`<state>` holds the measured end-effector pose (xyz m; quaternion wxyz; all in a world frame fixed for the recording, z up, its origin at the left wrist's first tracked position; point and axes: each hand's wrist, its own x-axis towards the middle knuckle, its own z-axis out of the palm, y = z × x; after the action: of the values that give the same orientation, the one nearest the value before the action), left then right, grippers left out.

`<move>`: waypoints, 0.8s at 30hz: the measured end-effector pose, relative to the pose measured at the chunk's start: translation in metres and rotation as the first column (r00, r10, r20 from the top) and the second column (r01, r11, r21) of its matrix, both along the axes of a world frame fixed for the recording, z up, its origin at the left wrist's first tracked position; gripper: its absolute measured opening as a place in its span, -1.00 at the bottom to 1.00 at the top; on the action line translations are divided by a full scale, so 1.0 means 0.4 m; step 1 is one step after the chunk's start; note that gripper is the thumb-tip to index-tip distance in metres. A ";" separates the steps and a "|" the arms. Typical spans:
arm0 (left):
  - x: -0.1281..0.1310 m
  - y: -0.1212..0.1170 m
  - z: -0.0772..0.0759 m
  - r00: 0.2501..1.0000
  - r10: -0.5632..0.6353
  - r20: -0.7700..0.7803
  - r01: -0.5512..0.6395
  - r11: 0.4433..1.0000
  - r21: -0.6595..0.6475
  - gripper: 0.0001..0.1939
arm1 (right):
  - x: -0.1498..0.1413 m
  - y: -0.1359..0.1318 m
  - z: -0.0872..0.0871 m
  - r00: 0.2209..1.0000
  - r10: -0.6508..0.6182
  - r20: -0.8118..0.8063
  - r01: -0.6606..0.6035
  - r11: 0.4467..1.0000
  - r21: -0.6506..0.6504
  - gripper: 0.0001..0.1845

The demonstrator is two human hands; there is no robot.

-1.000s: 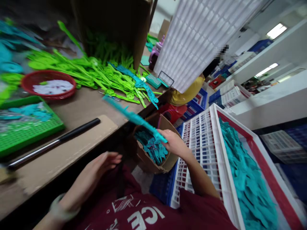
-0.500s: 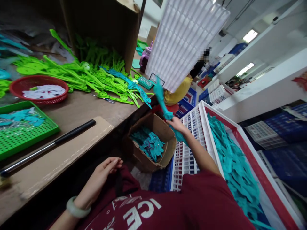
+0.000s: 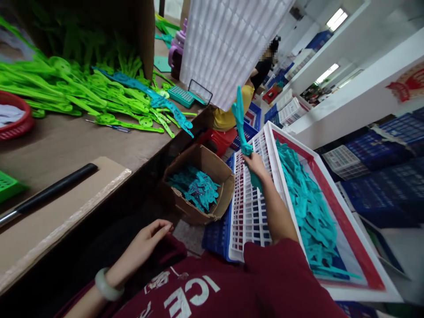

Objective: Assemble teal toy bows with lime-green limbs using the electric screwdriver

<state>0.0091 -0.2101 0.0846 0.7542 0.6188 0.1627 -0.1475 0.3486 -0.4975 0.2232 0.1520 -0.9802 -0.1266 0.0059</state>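
Note:
My right hand [image 3: 255, 163] is closed around a long teal plastic piece [image 3: 240, 119], holding it upright over the rim of a white slatted crate [image 3: 251, 207]. That crate is filled with a heap of the same teal pieces [image 3: 306, 207]. My left hand [image 3: 145, 244] rests on my lap, fingers loosely stretched and holding nothing, a pale bangle on its wrist. A small cardboard box [image 3: 212, 170] of short teal parts [image 3: 195, 187] stands on the floor between the table and the crate.
On the table [image 3: 66, 145] lie green plastic pieces [image 3: 82, 88], a black-handled metal rod [image 3: 43, 194] on cardboard, a red basket [image 3: 15, 117] and a green tray [image 3: 8, 185]. A tall white crate stack [image 3: 228, 44] rises behind. A person in yellow [image 3: 228, 117] sits beyond.
My right hand has carried the teal piece from above the small cardboard box rightwards and up to the white crate, turning it upright. My left hand has stayed on my lap.

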 end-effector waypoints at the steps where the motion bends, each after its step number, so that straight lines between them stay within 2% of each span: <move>1: 0.009 -0.007 0.005 1.000 -0.020 0.012 0.020 1.000 -0.002 -0.56 | 0.004 0.004 0.036 0.999 0.018 0.041 -0.019 1.000 0.002 -0.80; 4: 0.029 -0.026 0.022 0.997 -0.061 0.041 0.062 0.998 -0.027 -0.58 | -0.004 0.029 0.160 0.984 0.081 0.159 -0.084 0.996 0.008 -0.83; 7: 0.029 -0.023 0.040 0.996 -0.070 0.049 0.073 0.996 -0.048 -0.57 | -0.063 0.075 0.283 0.929 0.197 0.312 -0.205 0.979 -0.010 -0.76; 9: 0.026 0.005 0.056 0.999 -0.033 0.039 0.036 0.996 -0.086 -0.51 | -0.135 0.132 0.334 0.867 0.323 0.380 -0.328 0.943 -0.053 -0.72; 10: 0.025 0.029 0.065 1.000 0.018 0.025 -0.014 0.988 -0.151 -0.49 | -0.180 0.169 0.343 0.828 0.400 0.393 -0.398 0.913 -0.090 -0.69; 11: 0.027 0.057 0.077 0.997 0.082 0.010 -0.076 0.964 -0.255 -0.45 | -0.227 0.212 0.342 0.779 0.494 0.385 -0.478 0.866 -0.145 -0.65; 12: 0.031 0.089 0.091 0.989 0.146 0.002 -0.134 0.912 -0.387 -0.42 | -0.274 0.259 0.329 0.719 0.590 0.367 -0.551 0.806 -0.218 -0.58; 13: 0.035 0.124 0.108 0.980 0.200 0.010 -0.165 0.834 -0.527 -0.40 | -0.321 0.308 0.309 0.646 0.682 0.344 -0.604 0.732 -0.315 -0.52; 15: 0.043 0.198 0.146 0.956 0.279 0.093 -0.127 0.677 -0.725 -0.34 | -0.403 0.406 0.259 0.447 0.857 0.255 -0.699 0.513 -0.499 -0.46; 16: 0.042 0.236 0.166 0.940 0.303 0.154 -0.081 0.640 -0.764 -0.31 | -0.436 0.451 0.235 0.339 0.917 0.209 -0.733 0.397 -0.553 -0.46; 18: 0.020 0.310 0.203 0.905 0.371 0.206 -0.085 0.634 -0.769 -0.19 | -0.487 0.532 0.199 0.140 0.978 0.154 -0.773 0.205 -0.600 -0.47; 19: -0.005 0.344 0.218 0.884 0.408 0.230 -0.100 0.644 -0.759 -0.19 | -0.503 0.567 0.188 0.060 0.986 0.153 -0.782 0.142 -0.606 -0.47; 21: -0.086 0.398 0.239 0.818 0.503 0.277 -0.188 0.690 -0.698 -0.26 | -0.519 0.627 0.173 -0.064 0.983 0.172 -0.786 0.057 -0.616 -0.46; 23: -0.197 0.427 0.246 0.716 0.621 0.318 -0.364 0.721 -0.589 -0.37 | -0.520 0.681 0.152 -0.155 0.970 0.188 -0.786 -0.006 -0.618 -0.44; 24: -0.257 0.434 0.244 0.656 0.679 0.330 -0.474 0.711 -0.520 -0.40 | -0.519 0.708 0.135 -0.187 0.964 0.191 -0.792 -0.033 -0.610 -0.44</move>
<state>-0.0938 -0.0364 0.1821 0.8825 0.3852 0.1210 0.2414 0.1412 -0.2144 0.2773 -0.0845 -0.5436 -0.8164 -0.1759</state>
